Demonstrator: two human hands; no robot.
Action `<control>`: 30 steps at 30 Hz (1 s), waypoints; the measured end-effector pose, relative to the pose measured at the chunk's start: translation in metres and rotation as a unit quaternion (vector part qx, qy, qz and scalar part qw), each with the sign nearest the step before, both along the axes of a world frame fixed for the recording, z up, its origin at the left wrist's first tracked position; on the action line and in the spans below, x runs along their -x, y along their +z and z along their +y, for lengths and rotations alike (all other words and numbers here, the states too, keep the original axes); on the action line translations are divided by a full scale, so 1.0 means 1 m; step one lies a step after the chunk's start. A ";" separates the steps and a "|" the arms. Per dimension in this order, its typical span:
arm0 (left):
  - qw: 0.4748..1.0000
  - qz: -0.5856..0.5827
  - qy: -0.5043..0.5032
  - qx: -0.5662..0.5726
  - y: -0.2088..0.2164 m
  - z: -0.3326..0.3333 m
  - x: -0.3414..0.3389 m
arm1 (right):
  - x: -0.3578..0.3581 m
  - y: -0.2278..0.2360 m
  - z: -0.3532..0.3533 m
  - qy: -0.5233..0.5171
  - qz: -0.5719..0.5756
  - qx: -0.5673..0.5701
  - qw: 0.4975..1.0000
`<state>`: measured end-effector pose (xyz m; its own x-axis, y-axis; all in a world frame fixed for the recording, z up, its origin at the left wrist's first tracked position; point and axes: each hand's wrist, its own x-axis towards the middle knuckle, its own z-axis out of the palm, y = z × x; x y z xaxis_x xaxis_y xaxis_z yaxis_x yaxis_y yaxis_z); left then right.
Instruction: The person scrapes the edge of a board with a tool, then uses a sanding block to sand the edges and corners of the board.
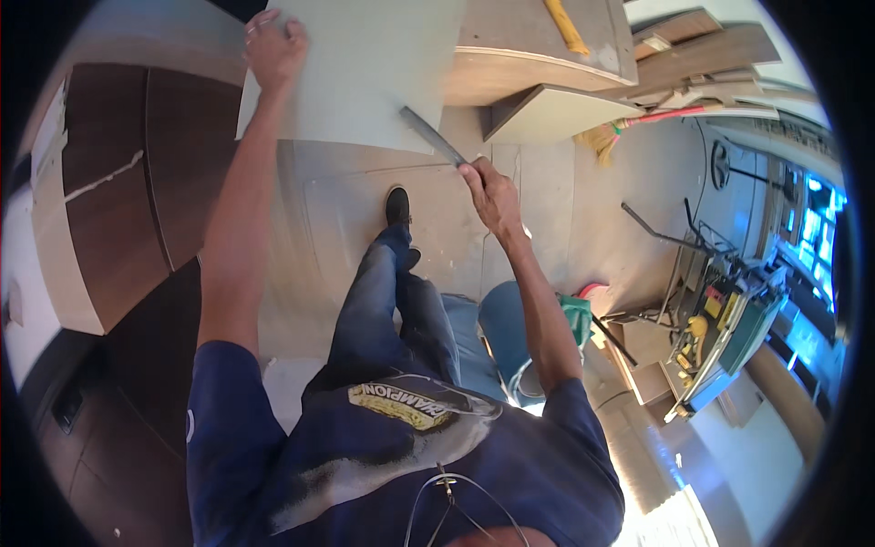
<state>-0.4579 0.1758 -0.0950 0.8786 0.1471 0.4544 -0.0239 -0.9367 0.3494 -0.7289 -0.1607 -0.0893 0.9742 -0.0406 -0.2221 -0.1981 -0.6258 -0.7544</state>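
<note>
A large pale sheet panel (365, 64) lies at the top of the view, its near edge toward me. My left hand (275, 52) is at the panel's left side, fingers bent over it and thumb on its face, gripping it. My right hand (497, 196) is closed around one end of a flat grey metal file (428, 133). The file points up and left, its far end by the panel's near right corner. Whether its tip touches the panel I cannot tell.
Right of the panel is a wooden surface (538, 73) with a yellow handle (567, 25) on it. A leaning board (556, 117), a broom (602, 141) and stacked planks (711, 50) are beyond. Dark brown cabinets (114, 182) stand left; a tool-laden stand (720, 319) is right; a blue bin (504, 333) is near my legs.
</note>
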 end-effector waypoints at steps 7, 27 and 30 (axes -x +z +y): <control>1.000 0.015 0.018 0.015 0.021 -0.027 0.008 | -0.115 0.018 0.004 0.053 -0.041 0.112 0.991; 0.996 0.022 0.075 -0.037 0.031 -0.018 0.018 | -0.088 0.026 -0.035 0.199 -0.006 0.112 0.973; 0.998 0.024 0.056 -0.027 0.027 -0.034 0.008 | -0.131 0.025 -0.024 0.198 -0.034 0.109 0.974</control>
